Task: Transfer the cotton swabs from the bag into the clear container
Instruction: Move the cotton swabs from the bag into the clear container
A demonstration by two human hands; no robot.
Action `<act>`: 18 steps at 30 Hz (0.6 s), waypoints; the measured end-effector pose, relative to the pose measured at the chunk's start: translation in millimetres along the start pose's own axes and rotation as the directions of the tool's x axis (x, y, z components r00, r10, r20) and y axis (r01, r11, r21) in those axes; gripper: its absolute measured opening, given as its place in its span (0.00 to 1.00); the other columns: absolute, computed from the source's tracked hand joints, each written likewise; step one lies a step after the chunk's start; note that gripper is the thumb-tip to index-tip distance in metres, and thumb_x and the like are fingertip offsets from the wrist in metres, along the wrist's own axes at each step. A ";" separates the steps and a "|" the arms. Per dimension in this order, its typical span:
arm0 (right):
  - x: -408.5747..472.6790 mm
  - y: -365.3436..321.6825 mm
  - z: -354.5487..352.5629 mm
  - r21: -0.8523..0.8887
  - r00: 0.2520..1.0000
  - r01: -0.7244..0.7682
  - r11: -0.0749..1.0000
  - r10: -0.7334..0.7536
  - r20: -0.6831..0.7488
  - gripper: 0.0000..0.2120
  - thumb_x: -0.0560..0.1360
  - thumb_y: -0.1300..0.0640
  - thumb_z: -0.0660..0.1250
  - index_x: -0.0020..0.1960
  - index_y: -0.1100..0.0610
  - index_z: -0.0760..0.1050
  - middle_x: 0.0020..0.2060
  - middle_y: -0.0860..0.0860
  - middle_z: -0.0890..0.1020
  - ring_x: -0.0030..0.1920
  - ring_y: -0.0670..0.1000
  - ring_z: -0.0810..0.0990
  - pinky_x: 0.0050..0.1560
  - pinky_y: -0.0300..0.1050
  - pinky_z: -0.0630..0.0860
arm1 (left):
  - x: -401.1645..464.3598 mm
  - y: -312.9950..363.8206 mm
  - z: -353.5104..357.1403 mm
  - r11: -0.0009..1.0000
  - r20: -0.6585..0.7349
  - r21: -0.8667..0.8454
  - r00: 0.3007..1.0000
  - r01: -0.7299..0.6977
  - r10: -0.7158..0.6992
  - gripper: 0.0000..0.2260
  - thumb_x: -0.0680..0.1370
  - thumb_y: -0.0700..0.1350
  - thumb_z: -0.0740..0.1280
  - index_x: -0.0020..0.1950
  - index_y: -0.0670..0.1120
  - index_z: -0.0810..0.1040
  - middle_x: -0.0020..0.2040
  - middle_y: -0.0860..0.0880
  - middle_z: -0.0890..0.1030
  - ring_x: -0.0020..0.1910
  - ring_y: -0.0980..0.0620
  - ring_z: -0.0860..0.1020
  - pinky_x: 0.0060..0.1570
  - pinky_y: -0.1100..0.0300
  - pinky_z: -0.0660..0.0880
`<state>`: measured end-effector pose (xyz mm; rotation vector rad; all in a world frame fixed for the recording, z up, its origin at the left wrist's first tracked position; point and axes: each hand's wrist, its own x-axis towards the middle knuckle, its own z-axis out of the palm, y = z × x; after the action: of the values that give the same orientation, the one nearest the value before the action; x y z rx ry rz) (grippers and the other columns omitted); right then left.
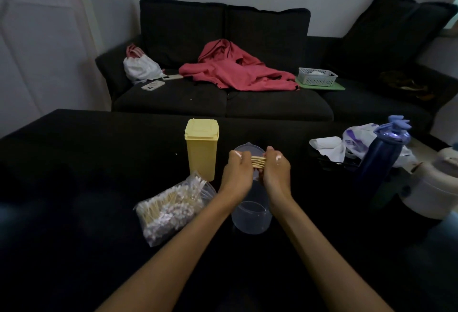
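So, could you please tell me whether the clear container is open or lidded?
Open. The container shows a bare rim with no cover, and its clear lid lies apart on the table beyond the hands.

We are seeing a yellow lidded box [202,148] standing on the dark table [74,163], a blue bottle [380,160] at the right, and a red garment [233,70], two phones [153,86] and a white basket [317,76] lying on the sofa [272,106].

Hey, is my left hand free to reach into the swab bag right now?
Probably not yet: the left hand and right hand both grip a swab bundle. The bag lies unobstructed beside the left forearm.
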<state>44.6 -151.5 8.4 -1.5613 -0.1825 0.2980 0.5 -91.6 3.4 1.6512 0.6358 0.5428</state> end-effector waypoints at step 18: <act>18.6 3.9 -42.1 -0.331 0.989 0.138 0.933 -0.113 0.094 0.09 0.76 0.53 0.66 0.39 0.56 0.74 0.35 0.52 0.79 0.35 0.46 0.77 0.34 0.38 0.70 | -3.3 -2.0 -20.2 0.917 0.287 0.378 0.958 -0.126 0.013 0.14 0.82 0.54 0.52 0.57 0.47 0.71 0.53 0.44 0.77 0.53 0.46 0.76 0.57 0.50 0.73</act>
<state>74.6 -186.1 2.8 -1.8697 -0.4071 0.2311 -15.6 -78.8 4.7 2.0920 0.4964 0.2290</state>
